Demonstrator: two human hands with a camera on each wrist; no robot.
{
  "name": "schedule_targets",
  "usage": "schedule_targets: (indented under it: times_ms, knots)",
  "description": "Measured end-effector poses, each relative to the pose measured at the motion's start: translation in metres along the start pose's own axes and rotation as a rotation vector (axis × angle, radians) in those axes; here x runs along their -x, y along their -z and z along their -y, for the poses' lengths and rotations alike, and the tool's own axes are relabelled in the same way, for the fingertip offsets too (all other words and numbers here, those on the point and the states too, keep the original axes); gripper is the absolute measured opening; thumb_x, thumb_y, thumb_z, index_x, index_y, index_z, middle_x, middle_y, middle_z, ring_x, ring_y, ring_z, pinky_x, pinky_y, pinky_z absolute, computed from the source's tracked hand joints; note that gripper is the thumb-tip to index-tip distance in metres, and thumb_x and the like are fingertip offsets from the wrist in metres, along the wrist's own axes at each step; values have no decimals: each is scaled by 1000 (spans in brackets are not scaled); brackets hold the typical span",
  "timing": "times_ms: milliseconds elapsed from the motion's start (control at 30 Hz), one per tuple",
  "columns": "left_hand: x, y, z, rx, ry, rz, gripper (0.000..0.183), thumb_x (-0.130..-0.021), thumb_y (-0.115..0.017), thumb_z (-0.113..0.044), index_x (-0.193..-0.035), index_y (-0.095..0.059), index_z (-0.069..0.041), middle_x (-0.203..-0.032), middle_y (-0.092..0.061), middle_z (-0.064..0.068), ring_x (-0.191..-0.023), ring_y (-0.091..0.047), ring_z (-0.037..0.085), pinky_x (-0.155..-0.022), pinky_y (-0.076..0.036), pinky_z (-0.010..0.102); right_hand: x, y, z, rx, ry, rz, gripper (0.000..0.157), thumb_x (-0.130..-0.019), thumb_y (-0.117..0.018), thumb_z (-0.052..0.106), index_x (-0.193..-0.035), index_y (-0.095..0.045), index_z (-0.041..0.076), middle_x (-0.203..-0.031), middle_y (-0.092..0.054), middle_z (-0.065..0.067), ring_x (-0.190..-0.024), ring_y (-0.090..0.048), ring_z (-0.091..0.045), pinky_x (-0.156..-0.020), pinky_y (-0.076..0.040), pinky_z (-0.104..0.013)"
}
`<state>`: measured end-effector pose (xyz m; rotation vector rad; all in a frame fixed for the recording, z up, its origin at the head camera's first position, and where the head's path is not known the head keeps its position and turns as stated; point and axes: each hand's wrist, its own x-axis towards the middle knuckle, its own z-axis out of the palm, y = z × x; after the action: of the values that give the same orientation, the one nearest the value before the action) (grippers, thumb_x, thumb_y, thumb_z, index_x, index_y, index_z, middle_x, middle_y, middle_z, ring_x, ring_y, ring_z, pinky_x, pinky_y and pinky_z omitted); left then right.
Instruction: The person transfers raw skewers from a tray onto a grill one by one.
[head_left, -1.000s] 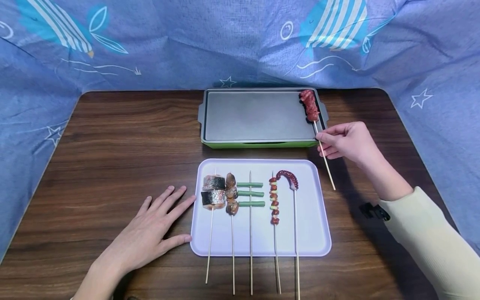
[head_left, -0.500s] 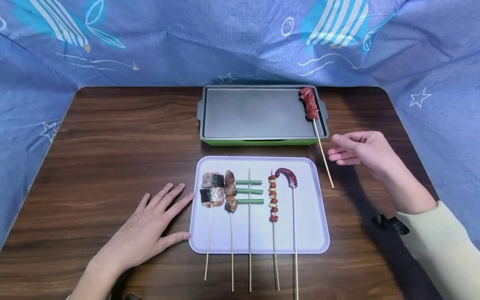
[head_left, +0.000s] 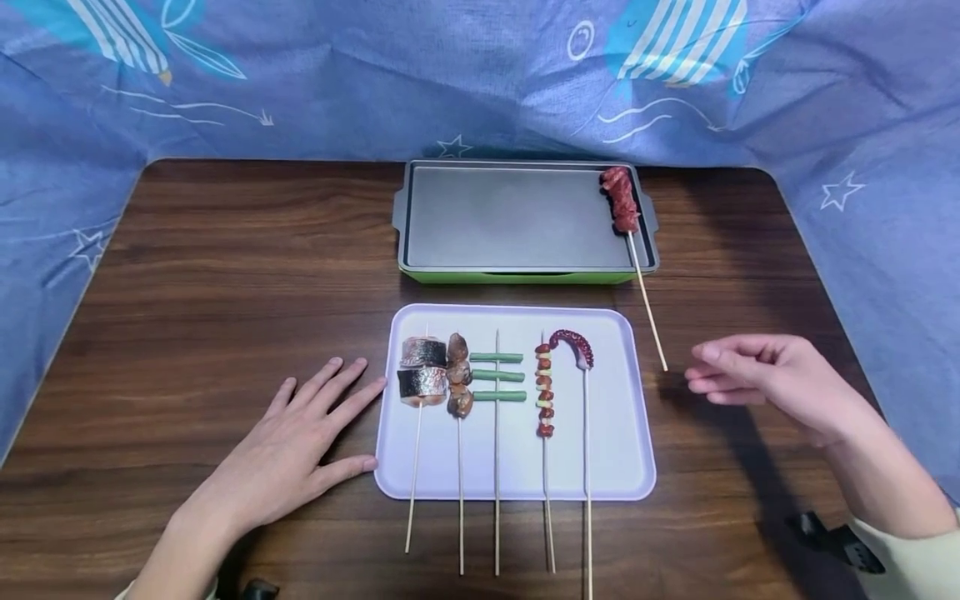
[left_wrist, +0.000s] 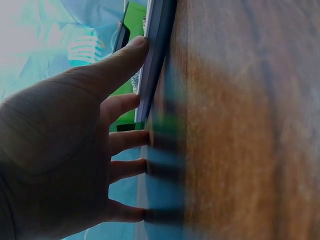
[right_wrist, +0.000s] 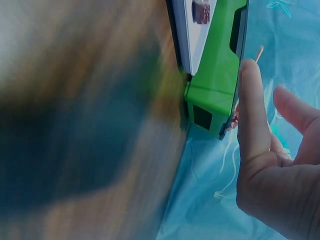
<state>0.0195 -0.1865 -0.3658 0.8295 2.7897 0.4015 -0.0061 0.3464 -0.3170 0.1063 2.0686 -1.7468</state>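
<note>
My left hand [head_left: 292, 446] lies spread on the table, its thumb and index fingertips at the left rim of a pale purple tray [head_left: 615, 450]. In the left wrist view the thumb touches the tray's edge. My right hand [head_left: 765, 379] hovers right of the tray with relaxed fingers and nothing in them. A red meat skewer [head_left: 620, 200] lies on the right end of the grey griddle plate [head_left: 510, 217], its stick jutting toward the front. On the tray are a fish skewer [head_left: 422, 367], a brown meat skewer [head_left: 459, 375], a green bean skewer [head_left: 498, 377], a red-and-green skewer [head_left: 544, 392] and an octopus tentacle skewer [head_left: 573, 342].
The griddle plate sits on a green base [right_wrist: 215, 80] behind the tray. Skewer sticks overhang the tray's front edge. A blue fish-print cloth [head_left: 480, 75] hangs around the brown wooden table [head_left: 262, 242].
My right hand has let go of the red meat skewer's stick and drawn back toward the lower right. The skewer stays on the griddle plate; my left hand stays by the tray.
</note>
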Motion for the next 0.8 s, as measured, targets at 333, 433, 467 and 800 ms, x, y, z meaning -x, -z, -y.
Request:
schedule_targets:
  times_ms: [333,433,467,800]
  knots:
    - [-1,1,-1,-2,9,15,80,-90,-53,-66,-157,-21,-35,-162,-18,1,-148,-14,30,-104,-21,71,12,-31,-24,-31,-122,165,23,-101,-53,6,-114,-67,-6,-101,-72,-18,-90,-72,-27,-75,-56,-41]
    - [-1,0,-1,-3,10,11,80,-90,-53,-66,-157,-22,-35,-162,-19,1,-148,-14,30,-104,-21,71,9,-43,-31,-77,-163,225,25,-101,-54,8,-116,-66,-8,-99,-72,-20,-89,-72,-27,-76,-56,-40]
    - [-1,0,-1,-3,9,9,80,-90,-53,-66,-157,-22,-35,-162,-19,1,-148,-14,31,-104,-21,71,8,-47,-33,-88,-170,240,26,-101,-54,8,-116,-66,-9,-99,-72,-20,-89,-72,-26,-76,-56,-40]
    - [0,0,-1,6,6,3,80,-90,-55,-65,-157,-23,-34,-162,-19,1,-148,-15,31,-103,-21,71,4,-78,-39,-75,-188,246,33,-98,-60,12,-114,-62,-17,-93,-73,-20,-84,-73,-25,-72,-58,-36]
